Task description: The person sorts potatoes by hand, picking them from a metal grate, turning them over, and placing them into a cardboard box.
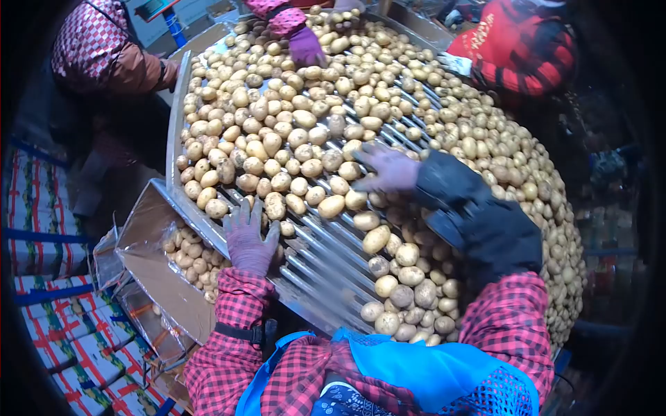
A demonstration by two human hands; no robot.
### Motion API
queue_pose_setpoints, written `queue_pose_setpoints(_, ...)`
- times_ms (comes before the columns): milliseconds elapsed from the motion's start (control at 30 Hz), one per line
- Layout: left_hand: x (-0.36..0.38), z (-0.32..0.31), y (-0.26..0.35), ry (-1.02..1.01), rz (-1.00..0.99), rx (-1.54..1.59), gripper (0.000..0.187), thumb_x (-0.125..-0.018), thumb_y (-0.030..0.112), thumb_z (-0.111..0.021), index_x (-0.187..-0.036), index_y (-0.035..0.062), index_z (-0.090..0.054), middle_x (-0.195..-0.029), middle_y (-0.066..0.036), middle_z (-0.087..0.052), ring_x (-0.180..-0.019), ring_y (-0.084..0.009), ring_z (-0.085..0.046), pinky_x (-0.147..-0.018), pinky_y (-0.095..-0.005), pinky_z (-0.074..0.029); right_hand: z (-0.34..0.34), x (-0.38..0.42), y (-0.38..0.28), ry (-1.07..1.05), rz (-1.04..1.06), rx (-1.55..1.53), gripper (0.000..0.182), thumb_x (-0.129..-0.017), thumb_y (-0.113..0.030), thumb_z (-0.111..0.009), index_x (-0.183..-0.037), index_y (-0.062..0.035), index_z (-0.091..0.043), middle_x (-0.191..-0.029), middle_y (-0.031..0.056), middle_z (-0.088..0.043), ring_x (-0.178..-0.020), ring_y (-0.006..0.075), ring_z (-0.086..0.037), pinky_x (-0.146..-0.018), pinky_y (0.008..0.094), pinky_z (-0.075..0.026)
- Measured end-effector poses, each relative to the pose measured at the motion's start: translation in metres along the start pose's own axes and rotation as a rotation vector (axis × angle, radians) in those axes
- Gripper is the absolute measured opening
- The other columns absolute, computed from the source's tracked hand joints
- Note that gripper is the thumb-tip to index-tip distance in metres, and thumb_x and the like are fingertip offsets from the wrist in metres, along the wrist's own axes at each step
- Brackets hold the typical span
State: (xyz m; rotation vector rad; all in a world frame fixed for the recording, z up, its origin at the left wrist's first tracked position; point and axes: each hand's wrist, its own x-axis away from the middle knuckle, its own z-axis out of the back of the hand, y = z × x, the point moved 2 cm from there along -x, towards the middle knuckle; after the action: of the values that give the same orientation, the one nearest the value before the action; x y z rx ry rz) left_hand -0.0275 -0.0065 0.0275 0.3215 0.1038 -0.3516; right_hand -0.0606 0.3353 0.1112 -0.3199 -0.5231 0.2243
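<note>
Potatoes (305, 118) cover much of a sorting table with metal rollers (312, 258). My left hand (251, 243), in a purple-grey glove, rests at the table's near left edge with its fingers spread, beside the closest potatoes. Further in and to the right, my right hand (388, 168) reaches over the rollers in a similar glove. Its fingers are apart and point left, touching or just above potatoes; I see nothing gripped. A dark sleeve cover (479, 215) on my right forearm hides part of the pile beneath it.
An open carton (170, 277) with a plastic liner holds potatoes below the left edge. Stacked printed boxes (76, 333) stand at left. A co-worker's purple-gloved hand (305, 47) is on the potatoes at the far side. Other workers stand at far left and far right.
</note>
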Motion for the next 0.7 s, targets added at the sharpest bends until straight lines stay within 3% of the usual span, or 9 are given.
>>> queue_pose_setpoints(100,0.002,-0.009,-0.005,0.028,-0.017,-0.027,0.067,-0.081,0.044,-0.068,-0.138,0.0111,-0.053,-0.140,-0.016,-0.049,-0.129,-0.0363,-0.044,-0.113,-0.0541,-0.026,0.002,0.103,0.020,0.092,-0.119,0.272,0.093,-0.075,-0.060,-0.069,-0.146,-0.0066,-0.040,-0.148,0.0293,-0.034,-0.138,0.0478,-0.031,-0.114,0.0523,-0.028)
queue_pose_setpoints(167,0.001,-0.007,-0.004,0.003,0.012,-0.013,0.067,-0.081,0.044,-0.068,-0.138,0.0116,-0.052,-0.141,-0.015,-0.049,-0.130,-0.0358,-0.044,-0.113,-0.0533,-0.026,-0.001,0.146,0.044,0.031,-0.303,0.283,0.099,-0.071,-0.060,-0.073,-0.146,-0.0061,-0.040,-0.149,0.0295,-0.033,-0.139,0.0509,-0.028,-0.114,0.0556,-0.025)
queue_pose_setpoints(233,0.001,-0.006,-0.002,-0.001,0.020,-0.011,0.067,-0.082,0.044,-0.068,-0.138,0.0122,-0.052,-0.142,-0.015,-0.049,-0.130,-0.0357,-0.044,-0.114,-0.0529,-0.026,-0.020,0.156,0.056,-0.054,-0.267,0.505,0.101,-0.068,-0.060,-0.076,-0.145,-0.0050,-0.040,-0.148,0.0301,-0.032,-0.139,0.0509,-0.027,-0.114,0.0563,-0.023)
queue_pose_setpoints(300,0.001,-0.006,-0.002,-0.009,0.013,-0.015,0.067,-0.082,0.044,-0.068,-0.138,0.0129,-0.052,-0.142,-0.014,-0.048,-0.130,-0.0356,-0.044,-0.114,-0.0525,-0.025,-0.030,0.133,0.067,0.041,-0.303,0.434,0.106,-0.065,-0.061,-0.077,-0.145,-0.0041,-0.038,-0.146,0.0294,-0.034,-0.138,0.0501,-0.028,-0.115,0.0549,-0.024)
queue_pose_setpoints(400,0.002,-0.009,-0.005,0.000,0.008,-0.027,0.065,-0.082,0.044,-0.068,-0.138,0.0148,-0.053,-0.143,-0.013,-0.048,-0.130,-0.0352,-0.044,-0.114,-0.0519,-0.026,-0.051,0.081,0.092,0.337,-0.181,0.364,0.094,-0.061,-0.033,-0.079,-0.140,-0.0009,-0.039,-0.139,0.0272,-0.042,-0.136,0.0445,-0.034,-0.115,0.0517,-0.026)
queue_pose_setpoints(467,0.002,-0.013,-0.005,0.014,0.007,-0.014,0.065,-0.082,0.044,-0.068,-0.138,0.0147,-0.054,-0.142,-0.013,-0.049,-0.130,-0.0349,-0.044,-0.114,-0.0518,-0.026,-0.039,0.027,0.096,0.222,-0.311,0.326,0.092,-0.060,-0.028,-0.076,-0.141,-0.0025,-0.039,-0.142,0.0273,-0.040,-0.136,0.0458,-0.034,-0.116,0.0496,-0.027)
queue_pose_setpoints(567,0.000,-0.005,-0.005,0.011,0.006,-0.007,0.061,-0.082,0.041,-0.068,-0.135,0.0135,-0.056,-0.141,-0.013,-0.050,-0.130,-0.0332,-0.045,-0.114,-0.0510,-0.026,-0.010,-0.031,0.100,0.185,-0.456,0.133,0.099,-0.062,-0.035,-0.075,-0.145,-0.0006,-0.033,-0.145,0.0309,-0.035,-0.133,0.0452,-0.039,-0.112,0.0453,-0.034)
queue_pose_setpoints(633,0.000,-0.005,-0.004,0.014,0.001,-0.012,0.061,-0.082,0.041,-0.068,-0.135,0.0130,-0.056,-0.140,-0.013,-0.051,-0.129,-0.0326,-0.045,-0.113,-0.0505,-0.027,0.006,-0.027,0.085,0.173,-0.506,0.064,0.098,-0.071,-0.048,-0.070,-0.147,-0.0011,-0.030,-0.145,0.0317,-0.034,-0.132,0.0484,-0.040,-0.112,0.0501,-0.033)
queue_pose_setpoints(700,0.000,-0.011,-0.010,0.031,-0.019,-0.006,0.061,-0.082,0.041,-0.068,-0.135,0.0128,-0.056,-0.140,-0.013,-0.051,-0.129,-0.0324,-0.045,-0.113,-0.0497,-0.028,-0.015,-0.015,0.055,0.224,-0.544,0.177,0.085,-0.088,-0.059,-0.050,-0.150,-0.0052,-0.027,-0.148,0.0304,-0.031,-0.134,0.0497,-0.036,-0.108,0.0545,-0.035)
